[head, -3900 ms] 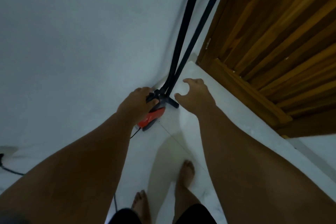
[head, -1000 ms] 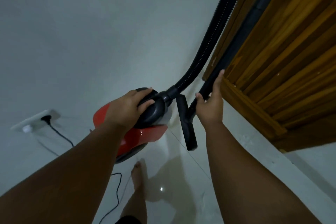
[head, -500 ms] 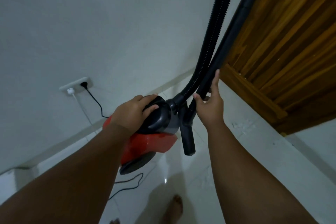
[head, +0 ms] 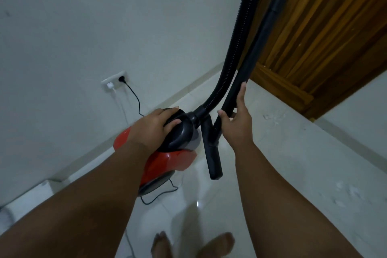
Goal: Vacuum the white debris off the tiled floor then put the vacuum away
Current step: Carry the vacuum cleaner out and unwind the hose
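Note:
A red and black canister vacuum [head: 167, 161] hangs above the white tiled floor [head: 293, 153]. My left hand [head: 152, 128] grips its black top handle. My right hand [head: 236, 123] is closed around the black rigid wand [head: 261, 44], just above the floor nozzle [head: 212, 159], which dangles off the floor. The ribbed black hose [head: 236, 44] rises beside the wand out of the top of the frame. White debris [head: 274, 116] lies scattered on the tiles near the door, and more white debris [head: 347, 192] lies at the right.
A wooden door [head: 324, 33] stands at the upper right. A wall socket [head: 114, 82] holds a black plug and a white one; the black cord [head: 159, 192] loops on the floor under the vacuum. My bare feet [head: 192, 245] are at the bottom.
Both hands took hold of the vacuum and wand and lifted them off the floor. Since a second ago the view has swung left, bringing the socket and the debris into sight.

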